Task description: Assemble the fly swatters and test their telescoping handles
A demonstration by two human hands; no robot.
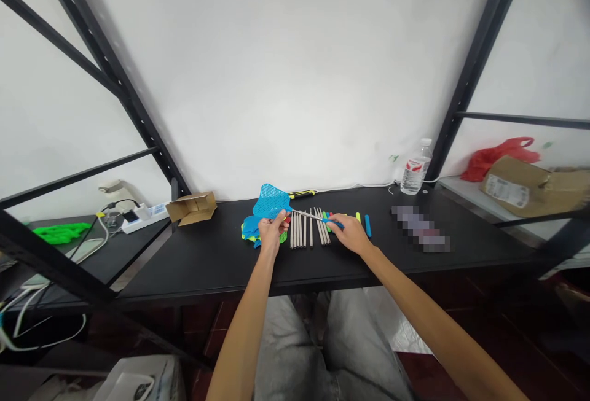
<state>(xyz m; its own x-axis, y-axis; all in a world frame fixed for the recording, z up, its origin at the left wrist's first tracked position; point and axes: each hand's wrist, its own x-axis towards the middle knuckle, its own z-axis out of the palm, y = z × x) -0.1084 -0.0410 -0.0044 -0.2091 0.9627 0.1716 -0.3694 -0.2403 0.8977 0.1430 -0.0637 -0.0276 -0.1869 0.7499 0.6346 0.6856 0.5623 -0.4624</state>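
Note:
A blue fly swatter (270, 198) is stretched between my two hands, its perforated head up to the left and its thin metal rod slanting down to the right. My left hand (271, 233) is closed at the neck, where the head meets the rod. The fingers of my right hand (352, 234) wrap around the blue handle at the other end. Under and beside my left hand lies a pile of blue, yellow and green swatter heads (251, 228), with some red by my fingertips. Several metal rods (298, 233) lie side by side between my hands. A blue handle grip (367, 225) rests just past my right hand.
Along the wall on the black table (198, 266) are an open cardboard box (191, 209), a yellow-and-black tool (302, 193) and a water bottle (416, 167). A blurred-out item (420, 229) lies at right. Black shelf posts (477, 63) flank the table. A power strip (145, 217) sits left.

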